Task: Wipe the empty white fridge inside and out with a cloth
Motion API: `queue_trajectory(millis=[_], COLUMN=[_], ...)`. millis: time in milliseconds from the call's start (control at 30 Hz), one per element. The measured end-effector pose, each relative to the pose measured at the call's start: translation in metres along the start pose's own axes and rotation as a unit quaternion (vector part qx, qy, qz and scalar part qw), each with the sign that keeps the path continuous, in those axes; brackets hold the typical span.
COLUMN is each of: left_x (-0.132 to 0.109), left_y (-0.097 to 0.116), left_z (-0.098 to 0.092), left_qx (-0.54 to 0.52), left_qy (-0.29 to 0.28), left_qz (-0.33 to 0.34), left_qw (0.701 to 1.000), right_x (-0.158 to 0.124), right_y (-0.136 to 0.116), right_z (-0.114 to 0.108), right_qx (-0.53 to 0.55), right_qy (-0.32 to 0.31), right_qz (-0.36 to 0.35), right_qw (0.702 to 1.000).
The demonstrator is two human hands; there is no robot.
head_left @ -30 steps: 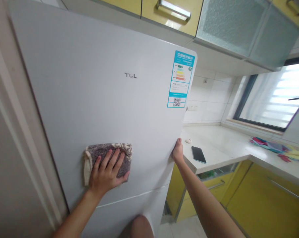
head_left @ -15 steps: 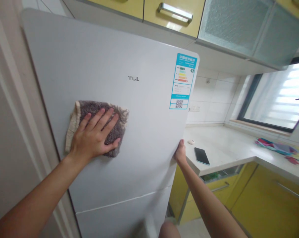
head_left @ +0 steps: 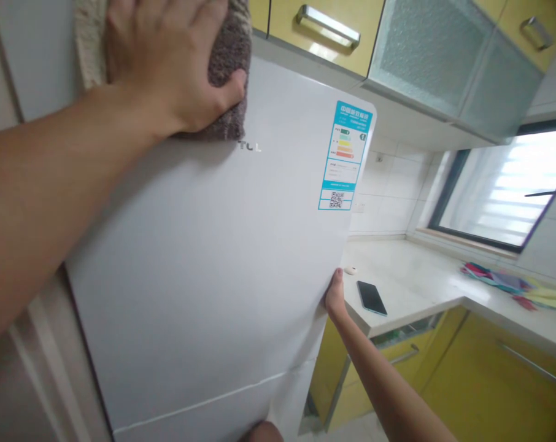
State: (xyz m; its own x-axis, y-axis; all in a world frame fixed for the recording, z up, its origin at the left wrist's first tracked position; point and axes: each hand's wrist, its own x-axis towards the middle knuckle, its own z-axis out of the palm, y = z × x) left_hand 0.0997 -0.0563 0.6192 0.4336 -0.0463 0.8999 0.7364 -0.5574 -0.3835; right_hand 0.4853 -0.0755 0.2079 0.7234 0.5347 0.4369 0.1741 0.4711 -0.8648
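A grey-brown plush cleaning cloth (head_left: 229, 55) with a cream edge lies against the upper front of a white refrigerator door (head_left: 204, 264). My left hand (head_left: 167, 67) holds it there, palm down on the cloth, thumb stretched out to the right; the fingertips run close to the top of the picture. Just under the cloth's lower right corner shows the TCL logo (head_left: 250, 147). On the door's right edge my right hand (head_left: 335, 294) is closed, its thumb on the edge and its other fingers hidden behind.
A blue and white energy label (head_left: 345, 156) is stuck at the door's upper right. Yellow cabinets (head_left: 326, 27) hang above. To the right, a white countertop (head_left: 411, 270) carries a phone (head_left: 371, 298), a small white object (head_left: 350, 270) and colourful cloths (head_left: 499, 279) near a window (head_left: 499, 187).
My left hand has slid up the door with the cloth, from below the logo to above and left of it. My right hand stays on the door's edge.
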Motion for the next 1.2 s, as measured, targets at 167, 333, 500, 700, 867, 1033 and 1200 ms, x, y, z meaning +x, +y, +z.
queue_trajectory(millis=[167, 333, 500, 700, 867, 1033, 1200], left_x=[-0.003, -0.049, -0.117, -0.208, -0.287, -0.358, -0.382], left_y=[0.044, 0.080, 0.106, 0.134, 0.162, 0.175, 0.164], left_z=[0.028, 0.053, 0.060, 0.066, 0.073, 0.076, 0.079], left_qx=[-0.029, -0.105, -0.112, -0.081, -0.037, 0.003, -0.040], left_qy=[-0.016, -0.065, -0.115, -0.126, -0.111, -0.103, -0.121], left_qz=[0.065, 0.119, 0.166, 0.198, 0.217, 0.280, 0.339], left_qw=[0.997, 0.985, 0.973, 0.969, 0.969, 0.954, 0.932], right_x=[0.002, 0.002, 0.001, 0.001, 0.001, 0.002, 0.003], right_y=[0.001, -0.001, -0.002, -0.002, -0.002, -0.001, 0.000], right_z=[-0.001, 0.000, -0.002, -0.003, -0.001, -0.002, -0.004], right_qx=[-0.002, -0.006, -0.030, -0.033, -0.032, -0.031, -0.038], right_qy=[-0.005, -0.009, -0.010, -0.006, -0.003, -0.009, -0.020], right_qz=[-0.003, -0.025, -0.037, -0.018, -0.022, -0.026, -0.024], right_qw=[1.000, 1.000, 0.999, 0.999, 0.999, 0.999, 0.999])
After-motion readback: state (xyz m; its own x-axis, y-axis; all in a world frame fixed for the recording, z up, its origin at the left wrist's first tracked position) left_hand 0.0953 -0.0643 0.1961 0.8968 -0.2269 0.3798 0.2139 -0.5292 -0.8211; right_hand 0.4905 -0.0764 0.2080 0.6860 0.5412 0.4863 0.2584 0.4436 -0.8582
